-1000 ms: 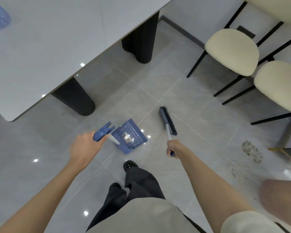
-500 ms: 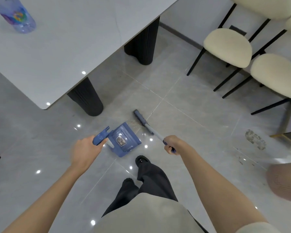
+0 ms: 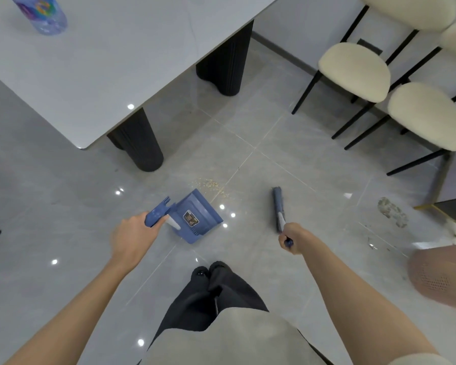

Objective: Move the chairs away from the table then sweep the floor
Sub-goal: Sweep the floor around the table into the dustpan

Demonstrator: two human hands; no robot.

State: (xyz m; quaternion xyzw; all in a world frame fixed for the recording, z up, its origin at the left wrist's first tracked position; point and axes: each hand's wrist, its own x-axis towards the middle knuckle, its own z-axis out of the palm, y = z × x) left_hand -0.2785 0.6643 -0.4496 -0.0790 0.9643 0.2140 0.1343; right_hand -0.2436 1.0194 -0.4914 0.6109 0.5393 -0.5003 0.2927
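Sweeping crumbs (image 3: 211,187) at frame centre; chairs (image 3: 353,69) stand clear at upper right.
The left hand (image 3: 132,238) wraps the handle of the dustpan (image 3: 195,217), likely light and stiff; the right hand (image 3: 292,237) curls round the thin handle of the broom (image 3: 278,204).

Open floor (image 3: 261,133) runs between the bench (image 3: 95,64) at far left and the chairs (image 3: 353,69) at far right. 2 dark bench legs (image 3: 140,146) block the left. The dustpan (image 3: 195,219) and broom (image 3: 278,204) occupy the near centre.
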